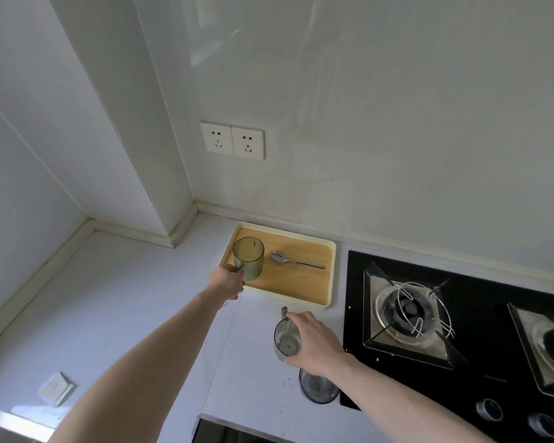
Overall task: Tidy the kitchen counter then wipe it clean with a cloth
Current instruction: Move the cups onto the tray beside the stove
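Counter (147, 314): pale worktop running into a wall corner, hob (461, 330) set into it at the right. Tidying looks partly done, judged from the layout: a tray (331, 276) sits against the back wall holding a spoon (296, 260), and a green cup (249, 258) stands upright at the tray's left end. Left hand (227, 280) grips that cup by the handle side, fingers curled; whether the cup base is fully down on the tray I cannot tell. Right hand (314, 342) is wrapped around a clear cup (287, 340) on the counter in front of the tray, just left of the hob; something thin stands in it, unidentified. A dark-rimmed dish or lid (319, 390) lies near the front edge, below the right wrist. Likely remaining: clear cup and dish to be put away, then the whole wipe. No cloth is in view. White specks and crumbs dot the counter around the dish and along the hob's left edge, so wiping is not yet done. A small folded pale item (56, 389) lies at far left near the front edge; identity unclear. Room: white walls, double socket (232, 140) above the tray, two burners and two knobs on the hob.
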A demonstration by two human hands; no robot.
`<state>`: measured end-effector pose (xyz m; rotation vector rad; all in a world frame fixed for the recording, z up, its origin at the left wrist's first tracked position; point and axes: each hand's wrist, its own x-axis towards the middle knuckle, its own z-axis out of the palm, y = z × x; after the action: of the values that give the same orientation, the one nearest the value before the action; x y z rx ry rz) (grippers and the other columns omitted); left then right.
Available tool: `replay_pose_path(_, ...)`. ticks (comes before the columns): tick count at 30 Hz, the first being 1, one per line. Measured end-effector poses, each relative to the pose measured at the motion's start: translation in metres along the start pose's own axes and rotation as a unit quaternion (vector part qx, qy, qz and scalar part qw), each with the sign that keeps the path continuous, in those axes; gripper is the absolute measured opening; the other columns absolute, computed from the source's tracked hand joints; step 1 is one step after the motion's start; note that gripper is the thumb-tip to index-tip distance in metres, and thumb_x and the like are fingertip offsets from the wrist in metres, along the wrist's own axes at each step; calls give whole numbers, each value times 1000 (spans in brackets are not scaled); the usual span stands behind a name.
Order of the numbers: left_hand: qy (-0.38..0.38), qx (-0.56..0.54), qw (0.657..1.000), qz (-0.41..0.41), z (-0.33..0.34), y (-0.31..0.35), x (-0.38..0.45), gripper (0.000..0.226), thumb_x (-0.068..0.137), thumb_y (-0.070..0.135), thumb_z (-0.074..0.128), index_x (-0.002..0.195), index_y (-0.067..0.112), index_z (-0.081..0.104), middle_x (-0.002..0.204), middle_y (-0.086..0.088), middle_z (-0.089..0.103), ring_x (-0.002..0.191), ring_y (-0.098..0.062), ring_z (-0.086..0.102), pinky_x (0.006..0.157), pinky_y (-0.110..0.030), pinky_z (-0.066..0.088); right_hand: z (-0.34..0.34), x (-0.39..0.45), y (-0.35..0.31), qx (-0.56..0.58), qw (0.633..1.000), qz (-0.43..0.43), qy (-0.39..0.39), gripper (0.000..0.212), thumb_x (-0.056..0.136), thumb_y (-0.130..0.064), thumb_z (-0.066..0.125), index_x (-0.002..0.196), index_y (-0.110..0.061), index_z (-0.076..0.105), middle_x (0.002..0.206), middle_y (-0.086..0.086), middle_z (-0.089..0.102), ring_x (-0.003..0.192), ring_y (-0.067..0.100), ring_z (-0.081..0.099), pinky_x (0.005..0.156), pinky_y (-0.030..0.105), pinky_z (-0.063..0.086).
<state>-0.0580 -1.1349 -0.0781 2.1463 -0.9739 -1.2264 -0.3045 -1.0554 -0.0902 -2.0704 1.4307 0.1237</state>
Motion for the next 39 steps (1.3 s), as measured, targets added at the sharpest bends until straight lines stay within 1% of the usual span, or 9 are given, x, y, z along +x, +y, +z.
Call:
replay_pose_path(4, -5, 7, 999, -35, 1, -8, 14, 31, 96, 34, 48, 103, 12, 69, 95, -10, 75, 73, -24, 68, 72, -39, 62, -2, 2, 0, 12, 1000, -2, 7, 89, 72, -42, 76, 149, -33, 34, 141, -10, 42, 122, 20, 53, 95, 32, 46)
replay_pose_path(8, 0, -7, 998, -55, 1, -14, 18, 33, 94, 27, 47, 106, 6, 69, 90, -10, 73, 66, -22, 63, 58, -28, 53, -17, 2, -1, 74, 995, 14, 63, 88, 67, -59, 73, 145, -37, 37, 133, -17, 45, 121, 10, 53, 94, 31, 48)
replay_pose_path(12, -10, -2, 998, -57, -3, -18, 14, 29, 99, 28, 48, 114, 11, 65, 92, -4, 70, 72, -18, 65, 61, -31, 58, -45, 11, -6, 109, 987, 18, 119, 90, 68, -66, 73, 145, -35, 39, 139, -17, 45, 121, 6, 52, 96, 28, 48)
replay_pose_path(15, -21, 8, 998, -54, -8, -23, 8, 30, 100, 29, 46, 119, 14, 64, 94, -3, 69, 73, -19, 66, 69, -34, 59, -64, 25, -11, 125, 981, 28, 144, 92, 69, -62, 75, 148, -33, 38, 147, -14, 43, 128, 9, 51, 100, 29, 47)
replay_pose_path(17, -21, 4, 998, -54, -12, -25, 3, 32, 100, 28, 49, 127, 15, 60, 97, -4, 69, 75, -21, 65, 65, -31, 58, -73, 37, -16, 129, 979, 37, 152, 92, 71, -56, 77, 150, -33, 36, 150, -12, 41, 132, 12, 49, 100, 31, 48)
replay_pose_path(20, -6, -16, 998, -53, -22, -30, -11, 36, 100, 24, 52, 136, 19, 52, 102, -7, 70, 76, -24, 63, 57, -25, 51, -82, 56, -25, 119, 981, 44, 149, 93, 73, -52, 77, 152, -31, 34, 151, -9, 39, 132, 16, 50, 98, 32, 48)
replay_pose_path(31, 12, 4, 1000, 15, -56, -62, -108, 21, 97, 21, 57, 118, 22, 63, 100, 0, 72, 80, -16, 72, 56, -22, 49, -69, 124, -44, 61, 989, 54, 122, 96, 72, -57, 76, 153, -27, 35, 143, -1, 46, 127, 26, 55, 96, 38, 51)
replay_pose_path(36, 7, 33, 999, 37, -50, -73, -141, 21, 98, 24, 54, 116, 31, 63, 103, 8, 70, 86, -13, 72, 60, -23, 54, -57, 138, -40, 39, 992, 54, 110, 98, 72, -57, 77, 155, -28, 33, 138, 0, 48, 124, 28, 56, 95, 38, 52)
replay_pose_path(39, 5, 56, 997, 54, -45, -74, -152, 22, 100, 28, 52, 119, 35, 61, 107, 14, 68, 89, -10, 71, 73, -28, 59, -53, 140, -35, 43, 993, 50, 100, 100, 73, -59, 78, 155, -26, 32, 141, 2, 48, 127, 27, 54, 98, 38, 51)
